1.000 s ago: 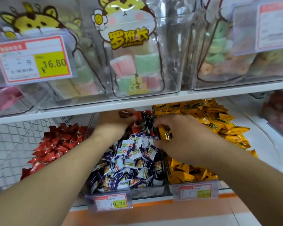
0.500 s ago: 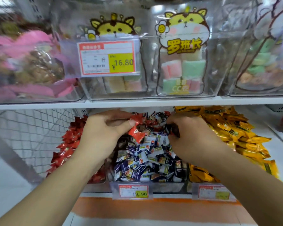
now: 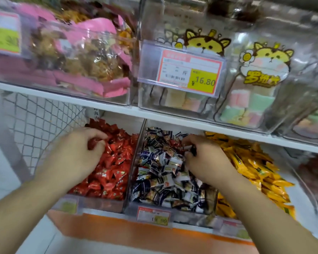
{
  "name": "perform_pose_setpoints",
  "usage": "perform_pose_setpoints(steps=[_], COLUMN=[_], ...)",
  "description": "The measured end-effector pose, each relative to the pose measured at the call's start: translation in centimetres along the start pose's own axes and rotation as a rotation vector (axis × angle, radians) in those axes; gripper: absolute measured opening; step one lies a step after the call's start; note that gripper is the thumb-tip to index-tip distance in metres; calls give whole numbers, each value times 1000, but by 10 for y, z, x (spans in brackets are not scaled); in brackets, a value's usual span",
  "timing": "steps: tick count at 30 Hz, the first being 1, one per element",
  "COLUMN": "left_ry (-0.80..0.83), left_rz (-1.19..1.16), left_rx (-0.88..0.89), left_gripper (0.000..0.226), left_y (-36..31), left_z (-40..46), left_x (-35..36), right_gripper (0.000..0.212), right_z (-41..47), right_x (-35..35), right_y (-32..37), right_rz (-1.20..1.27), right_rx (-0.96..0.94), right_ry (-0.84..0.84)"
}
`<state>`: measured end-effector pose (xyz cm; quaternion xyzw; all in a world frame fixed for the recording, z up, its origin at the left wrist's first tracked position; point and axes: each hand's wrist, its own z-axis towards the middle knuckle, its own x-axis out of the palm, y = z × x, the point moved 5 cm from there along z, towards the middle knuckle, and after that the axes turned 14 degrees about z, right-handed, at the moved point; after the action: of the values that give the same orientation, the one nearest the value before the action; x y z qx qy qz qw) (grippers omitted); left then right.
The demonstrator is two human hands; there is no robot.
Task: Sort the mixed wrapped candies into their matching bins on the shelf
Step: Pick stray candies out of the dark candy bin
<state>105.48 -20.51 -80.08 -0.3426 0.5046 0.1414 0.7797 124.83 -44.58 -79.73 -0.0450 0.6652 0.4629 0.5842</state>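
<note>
Left hand curls over the red candies in their bin, fingertips seemingly pinching one, though blur hides the grip. Right hand digs into the blue-and-white candies in the middle bin, fingers curled around a dark piece, partly buried.

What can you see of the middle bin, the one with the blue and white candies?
The middle bin is a clear plastic box on the lower shelf, between the bin of red candies and the bin of yellow candies. It is heaped with small blue, white and silver wrapped candies, with a few reddish ones near the back. A price tag hangs on its front. The right hand digs into the pile, fingers curled around wrappers.
</note>
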Motion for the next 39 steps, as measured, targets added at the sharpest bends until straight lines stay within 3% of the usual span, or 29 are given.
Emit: perform_pose_setpoints(steps=[6,11,19,27,31,36,39], left_ry=[200,203,143,139,146,161,164], left_rz=[17,36,-11,-16,-11,-10,-16], left_rx=[336,362,380,380,375,365,362], left_gripper=[47,52,50,49,50,50,50], left_y=[-48,-52,-50,-49,-50,-50,-50], left_z=[-19,-24,-23,-23,-23,-23,-23], left_x=[13,21,22,24,26,27,27], right_gripper=[39,43,33,41,30,50,46], right_z=[32,62,78,78,78,78,79], right_x=[7,24,34,38,38,40,41], right_y=[4,-3,-18,-22,-24,-21,-22], right_rz=[-65,-83,2,-25,-11,-44,-26], right_rx=[8,149,156,152,158,122,136], right_ry=[32,126,150,240,214,243,244])
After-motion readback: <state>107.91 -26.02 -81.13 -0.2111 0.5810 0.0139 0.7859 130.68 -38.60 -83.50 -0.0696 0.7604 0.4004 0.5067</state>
